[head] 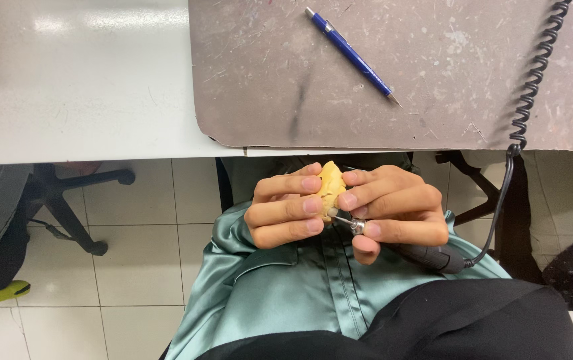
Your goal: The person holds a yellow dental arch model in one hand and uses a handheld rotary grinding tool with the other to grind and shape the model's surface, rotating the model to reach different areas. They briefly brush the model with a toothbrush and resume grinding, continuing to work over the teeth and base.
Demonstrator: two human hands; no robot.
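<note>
While the left hand (286, 210) grips a small yellowish piece (330, 187) over the lap, below the surface (86, 80) edge, the right hand (396, 213) closes its fingers around a rotary tool (426, 257), its thin metal bit touching the piece's lower side. Steady, light passes with both hands braced together seem wise. The piece looks matte and rounded, perhaps wood. A coiled black cord (533, 73) crosses a scuffed grey mat (380, 73), where a blue pencil (353, 57) lies.
</note>
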